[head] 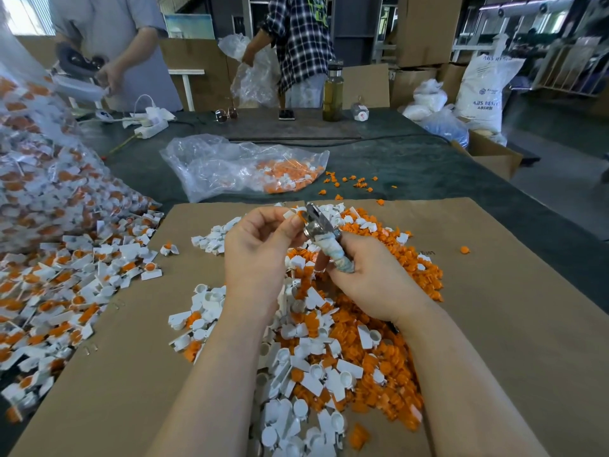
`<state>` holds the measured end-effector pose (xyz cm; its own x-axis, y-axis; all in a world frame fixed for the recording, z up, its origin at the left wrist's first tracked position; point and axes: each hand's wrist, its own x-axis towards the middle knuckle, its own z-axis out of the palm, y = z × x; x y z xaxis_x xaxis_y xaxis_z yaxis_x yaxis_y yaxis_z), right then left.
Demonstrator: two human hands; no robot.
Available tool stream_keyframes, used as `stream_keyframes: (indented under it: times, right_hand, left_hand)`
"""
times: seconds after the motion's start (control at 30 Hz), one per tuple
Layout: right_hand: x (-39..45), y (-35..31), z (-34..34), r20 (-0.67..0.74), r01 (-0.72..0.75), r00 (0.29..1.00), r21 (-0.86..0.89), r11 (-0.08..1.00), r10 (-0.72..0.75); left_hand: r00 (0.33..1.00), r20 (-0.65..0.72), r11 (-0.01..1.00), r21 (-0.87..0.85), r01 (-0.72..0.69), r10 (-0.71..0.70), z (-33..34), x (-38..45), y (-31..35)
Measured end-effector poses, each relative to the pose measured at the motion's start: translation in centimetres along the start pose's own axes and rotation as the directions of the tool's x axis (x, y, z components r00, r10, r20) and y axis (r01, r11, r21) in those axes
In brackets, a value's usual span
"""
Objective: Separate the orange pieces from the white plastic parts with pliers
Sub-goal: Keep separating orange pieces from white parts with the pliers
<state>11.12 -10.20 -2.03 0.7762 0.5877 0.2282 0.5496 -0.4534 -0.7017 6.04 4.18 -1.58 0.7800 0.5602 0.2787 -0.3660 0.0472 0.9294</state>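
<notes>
1 head-worn wide-angle view looks forward and down, close over the surface (pixel 494 291), its far edge toward 12 o'clock.

A cardboard sheet (pixel 494 308) lies on the table (pixel 412 166); a parts pile (pixel 329 357) sits at its centre, a bag (pixel 230 163) at twelve o'clock.

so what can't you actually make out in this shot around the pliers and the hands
Head view:
- Pliers tips: blurred, and whether they grip the white part pinched by the left hand is unclear.
- Pliers handles: wrapped and covered by the right hand.
- Sack print: too small.
</notes>
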Motion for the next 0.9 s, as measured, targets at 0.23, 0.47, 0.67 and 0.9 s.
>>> stream_keyframes:
  times: [0.23, 0.47, 0.67, 0.9]
  right_hand:
    - [0.3, 0.5, 0.7, -0.048, 0.003, 0.999, -0.108, 0.994, -0.008]
    - [0.5, 1.3, 0.6, -0.158, -0.038, 0.987, -0.182, 0.983, 0.009]
    - [0.5, 1.6, 0.8, -0.131, -0.031, 0.991, -0.272, 0.962, -0.005]
    - [0.6, 1.7, 0.8, -0.155, -0.058, 0.988, -0.289, 0.955, 0.013]
  left_hand:
    - [0.985, -0.018, 0.983, -0.072, 0.170, -0.172, -0.9, 0.7, 0.1]
    - [0.693, -0.323, 0.693, -0.629, 0.353, -0.645, -7.2, 3.7, 0.0]
    - [0.614, -0.406, 0.526, -0.850, 0.018, -0.677, -9.9, 4.7, -0.1]
    - [0.701, -0.479, 0.448, -0.858, -0.249, -0.528, -10.8, 4.0, -0.3]
